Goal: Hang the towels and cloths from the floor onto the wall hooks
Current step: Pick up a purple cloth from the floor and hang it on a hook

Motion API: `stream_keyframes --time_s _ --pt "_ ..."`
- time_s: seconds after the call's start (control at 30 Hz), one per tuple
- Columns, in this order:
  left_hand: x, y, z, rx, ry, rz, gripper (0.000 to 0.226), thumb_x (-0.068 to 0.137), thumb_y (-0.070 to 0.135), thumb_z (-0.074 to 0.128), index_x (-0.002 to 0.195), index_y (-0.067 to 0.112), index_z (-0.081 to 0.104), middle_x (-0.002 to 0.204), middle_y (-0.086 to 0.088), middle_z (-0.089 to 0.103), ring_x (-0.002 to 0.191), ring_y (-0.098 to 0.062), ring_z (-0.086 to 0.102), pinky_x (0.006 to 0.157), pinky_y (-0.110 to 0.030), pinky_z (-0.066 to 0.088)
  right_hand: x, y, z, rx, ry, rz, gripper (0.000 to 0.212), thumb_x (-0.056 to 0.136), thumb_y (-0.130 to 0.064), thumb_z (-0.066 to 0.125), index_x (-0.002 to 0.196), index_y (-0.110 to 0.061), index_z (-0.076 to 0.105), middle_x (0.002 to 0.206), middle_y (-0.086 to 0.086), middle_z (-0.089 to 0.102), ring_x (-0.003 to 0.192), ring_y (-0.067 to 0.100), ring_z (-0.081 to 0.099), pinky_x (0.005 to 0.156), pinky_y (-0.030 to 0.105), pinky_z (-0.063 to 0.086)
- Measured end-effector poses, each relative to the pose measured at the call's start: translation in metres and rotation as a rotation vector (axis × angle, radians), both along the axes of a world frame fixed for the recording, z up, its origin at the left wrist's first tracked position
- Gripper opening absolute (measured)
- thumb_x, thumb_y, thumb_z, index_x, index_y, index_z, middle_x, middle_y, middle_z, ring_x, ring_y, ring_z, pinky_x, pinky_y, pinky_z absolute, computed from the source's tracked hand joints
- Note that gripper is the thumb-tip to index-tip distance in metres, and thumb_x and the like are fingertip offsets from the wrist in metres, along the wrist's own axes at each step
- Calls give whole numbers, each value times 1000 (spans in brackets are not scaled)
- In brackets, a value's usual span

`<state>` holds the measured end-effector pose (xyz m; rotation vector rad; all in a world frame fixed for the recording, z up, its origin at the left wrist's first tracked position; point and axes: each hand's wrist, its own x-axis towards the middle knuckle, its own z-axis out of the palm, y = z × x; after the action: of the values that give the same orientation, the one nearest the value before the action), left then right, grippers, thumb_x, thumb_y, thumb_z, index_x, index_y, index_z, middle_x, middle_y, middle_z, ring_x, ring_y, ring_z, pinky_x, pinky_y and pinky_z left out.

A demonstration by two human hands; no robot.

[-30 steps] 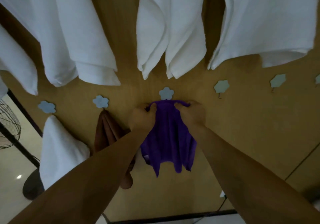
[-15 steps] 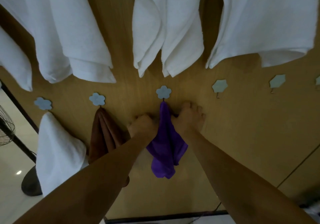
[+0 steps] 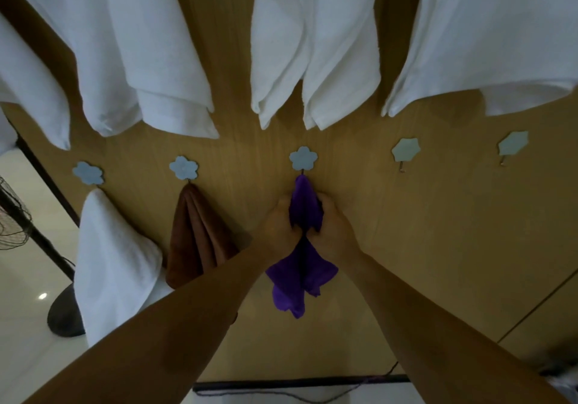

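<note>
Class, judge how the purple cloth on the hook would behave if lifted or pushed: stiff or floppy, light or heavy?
Probably floppy: the purple cloth bunches between the left hand and right hand and droops below. Likely light: one small flower hook seems to carry it.

Both arms are bare along their whole visible length. The left forearm (image 3: 175,325) comes in from seven o'clock and the right forearm (image 3: 422,319) from five o'clock. The left grip (image 3: 277,231) and right grip (image 3: 333,231) are bare too, wrists included.
</note>
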<state>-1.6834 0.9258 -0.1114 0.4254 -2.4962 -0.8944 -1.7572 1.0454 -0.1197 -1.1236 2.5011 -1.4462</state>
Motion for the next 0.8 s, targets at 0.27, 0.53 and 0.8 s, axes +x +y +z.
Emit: stream_keyframes --time_s 0.27,0.53,0.8 --pt "2 -15 -7 217 -191 -11 28 84 2 52 111 7 59 99 -3 64 89 -15 57 75 -24 41 -14 9 -10 110 -71 -68 25 86 -7 57 111 -10 60 80 -8 62 71 7 60 63 8 45" --pt "13 -11 -18 245 -162 56 57 82 21 71 133 11 48 118 -7 64 105 -23 61 79 -28 46 -15 16 -23 228 -226 -57 53 75 -20 72 124 -13 52 111 6 66 101 25 63 82 34 52" --pt "44 -8 0 -101 -232 148 70 80 48 66 135 12 41 132 -11 45 122 -29 43 94 -42 42 34 47 1 52 -166 -184 59 74 -26 76 128 -17 54 126 5 54 115 21 55 97 41 48"
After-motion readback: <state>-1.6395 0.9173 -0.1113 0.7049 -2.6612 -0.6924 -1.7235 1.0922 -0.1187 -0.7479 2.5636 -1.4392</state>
